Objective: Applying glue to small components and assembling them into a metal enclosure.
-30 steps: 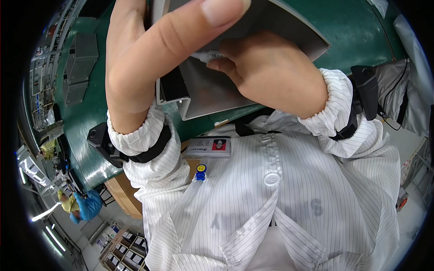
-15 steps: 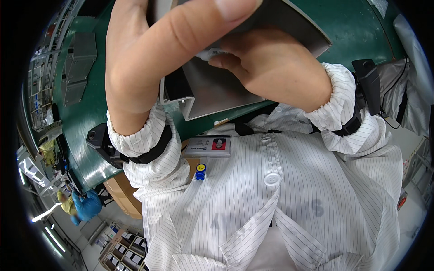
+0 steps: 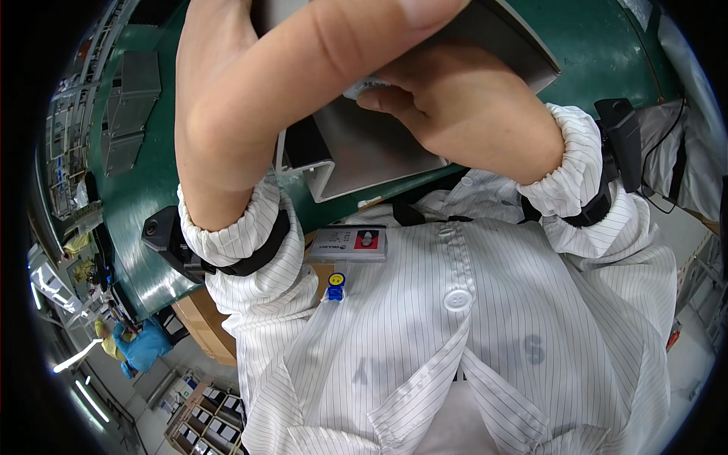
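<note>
My left hand (image 3: 235, 106) comes up on the left, its thumb stretched rightward across a bent grey sheet-metal part (image 3: 371, 155). Its other fingers lie hidden past the top edge, so its grip does not show. From the right, my right hand (image 3: 470, 106) reaches in front of the metal, fingers curled and thumb pressed to a small whitish piece with dark print (image 3: 365, 86). Only a short bit of that piece shows; its kind is unclear. The metal part has a folded lip at its lower left and lies tilted over the green table (image 3: 599, 45).
Grey metal boxes (image 3: 133, 95) stand on the table's left side. A cardboard box (image 3: 203, 326) sits below the table edge. A divided crate (image 3: 205, 425) is at lower left, near a person in blue (image 3: 144, 345). Pale plastic sheeting (image 3: 686, 68) hangs at right.
My left thumb has moved right and slightly up over the metal part, covering more of the whitish piece. The metal part and my right hand have shifted slightly to the right.
</note>
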Demonstrator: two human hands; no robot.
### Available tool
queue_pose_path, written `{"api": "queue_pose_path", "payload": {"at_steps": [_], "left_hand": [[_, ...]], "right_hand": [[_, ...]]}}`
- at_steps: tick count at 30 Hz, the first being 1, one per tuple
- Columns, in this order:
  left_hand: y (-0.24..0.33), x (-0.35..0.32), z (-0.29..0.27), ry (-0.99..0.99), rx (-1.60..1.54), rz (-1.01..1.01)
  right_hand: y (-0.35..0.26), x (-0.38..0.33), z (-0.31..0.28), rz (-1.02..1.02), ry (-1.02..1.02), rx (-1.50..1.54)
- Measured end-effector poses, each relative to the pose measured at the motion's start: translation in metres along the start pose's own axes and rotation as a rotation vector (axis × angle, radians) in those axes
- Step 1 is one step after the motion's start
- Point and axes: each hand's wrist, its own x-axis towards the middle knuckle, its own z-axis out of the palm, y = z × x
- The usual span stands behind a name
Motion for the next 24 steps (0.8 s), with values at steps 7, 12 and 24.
{"api": "queue_pose_path", "payload": {"at_steps": [7,12,24], "left_hand": [[0.013,-0.004,0.0,0.032,-0.043,-0.099],[-0.01,0.006,0.001,-0.139,-0.148,0.033],[-0.001,0.01,-0.026,-0.222,0.016,0.138]], "right_hand": [[0.001,-0.002,0.002,-0.014,0.017,0.043],[0.009,-0.004,-0.006,0.088,-0.064,-0.008],[-0.003,-0.007,-0.02,0.152,-0.161,-0.023]]}}
